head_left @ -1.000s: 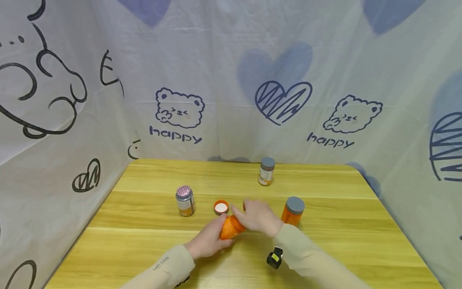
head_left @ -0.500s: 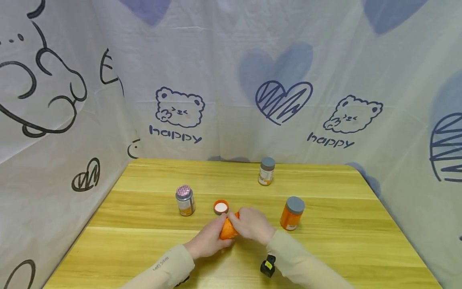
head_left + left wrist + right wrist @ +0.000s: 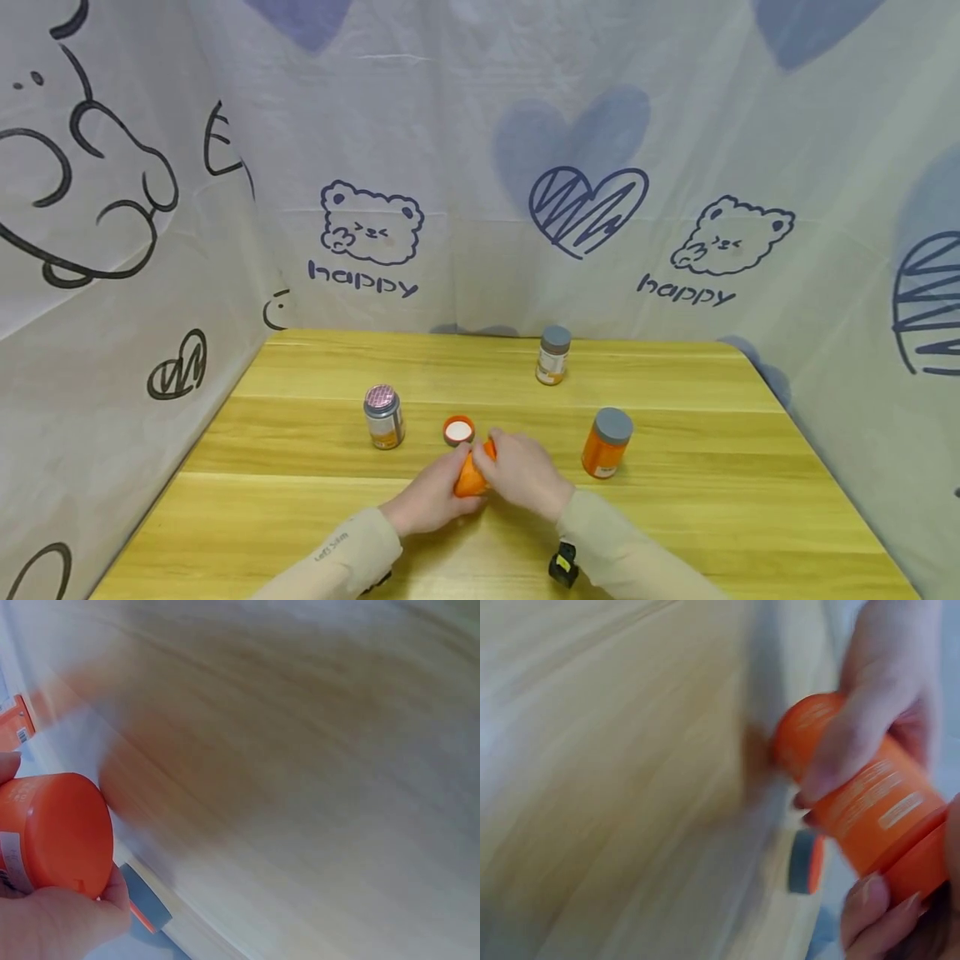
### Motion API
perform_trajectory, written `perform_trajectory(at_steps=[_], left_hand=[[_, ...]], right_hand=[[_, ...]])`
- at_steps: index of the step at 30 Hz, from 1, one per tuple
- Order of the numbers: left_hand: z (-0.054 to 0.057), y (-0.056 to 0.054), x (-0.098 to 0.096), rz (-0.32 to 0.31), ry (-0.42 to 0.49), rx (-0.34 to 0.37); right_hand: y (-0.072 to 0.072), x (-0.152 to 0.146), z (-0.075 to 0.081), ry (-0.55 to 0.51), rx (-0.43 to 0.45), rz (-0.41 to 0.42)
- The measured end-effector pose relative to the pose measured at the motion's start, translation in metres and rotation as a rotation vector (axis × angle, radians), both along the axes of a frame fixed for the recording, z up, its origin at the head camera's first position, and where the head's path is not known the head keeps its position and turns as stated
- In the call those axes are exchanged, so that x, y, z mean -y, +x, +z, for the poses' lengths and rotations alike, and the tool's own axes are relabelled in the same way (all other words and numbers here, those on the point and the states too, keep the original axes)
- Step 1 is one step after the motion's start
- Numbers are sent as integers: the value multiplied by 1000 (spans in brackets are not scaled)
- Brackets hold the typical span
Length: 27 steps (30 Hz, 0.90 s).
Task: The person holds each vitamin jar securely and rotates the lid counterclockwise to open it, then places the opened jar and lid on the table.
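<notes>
In the lower middle of the head view, the left hand (image 3: 427,497) has its fingers curled round the body of an orange bottle (image 3: 470,481), which tilts with its far end toward the right hand (image 3: 522,474). The left hand's thumb lies along the bottle's printed side in the right wrist view, at the upper right. The right hand is bent over the other end, its fingertips (image 3: 868,894) pressed on the orange part past a seam, at the lower right of that view; that hand hides much of this end in the head view, so how its remaining fingers lie cannot be told. The left wrist view shows the smooth, round base of the bottle at the left.

Just beyond the hands, near the middle of the head view, a loose cap (image 3: 458,430) lies with its white inside up and orange rim showing; it is the closest thing to the hands' far side. To its left stands an upright bottle (image 3: 384,418) with a pink gridded top. Right of the right hand, an orange jar (image 3: 606,446) with a grey lid stands upright, well apart from the fingers. Farther back, right of centre, stands a small grey-lidded bottle (image 3: 552,357) with a pale label. All rest on a wooden table (image 3: 300,521), before a patterned cloth (image 3: 465,133).
</notes>
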<state>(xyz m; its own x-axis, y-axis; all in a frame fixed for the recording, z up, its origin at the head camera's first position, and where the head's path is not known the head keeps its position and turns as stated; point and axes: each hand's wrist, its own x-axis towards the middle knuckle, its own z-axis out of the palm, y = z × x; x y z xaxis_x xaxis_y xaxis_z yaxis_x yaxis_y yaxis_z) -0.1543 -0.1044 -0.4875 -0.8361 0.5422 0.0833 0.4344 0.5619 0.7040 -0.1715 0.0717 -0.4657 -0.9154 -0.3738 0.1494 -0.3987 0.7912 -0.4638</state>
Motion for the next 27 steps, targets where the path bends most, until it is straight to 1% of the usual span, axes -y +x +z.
perform_trajectory(at_steps=[4, 6, 14, 17, 21, 27], left_hand=[[0, -1, 3, -28, 12, 18], [-1, -3, 6, -42, 12, 27], [-7, -9, 12, -74, 25, 67], [-8, -9, 13, -79, 37, 89], [-8, -9, 13, -78, 45, 113], [-7, -8, 14, -70, 52, 117]], right_hand=[[-1, -5, -5, 45, -138, 94], [-3, -7, -7, 73, -182, 144], [-15, -18, -4, 161, -327, 399], [-19, -20, -2, 194, -353, 477], [-22, -21, 0, 224, -334, 518], [-23, -19, 0, 231, -330, 514]])
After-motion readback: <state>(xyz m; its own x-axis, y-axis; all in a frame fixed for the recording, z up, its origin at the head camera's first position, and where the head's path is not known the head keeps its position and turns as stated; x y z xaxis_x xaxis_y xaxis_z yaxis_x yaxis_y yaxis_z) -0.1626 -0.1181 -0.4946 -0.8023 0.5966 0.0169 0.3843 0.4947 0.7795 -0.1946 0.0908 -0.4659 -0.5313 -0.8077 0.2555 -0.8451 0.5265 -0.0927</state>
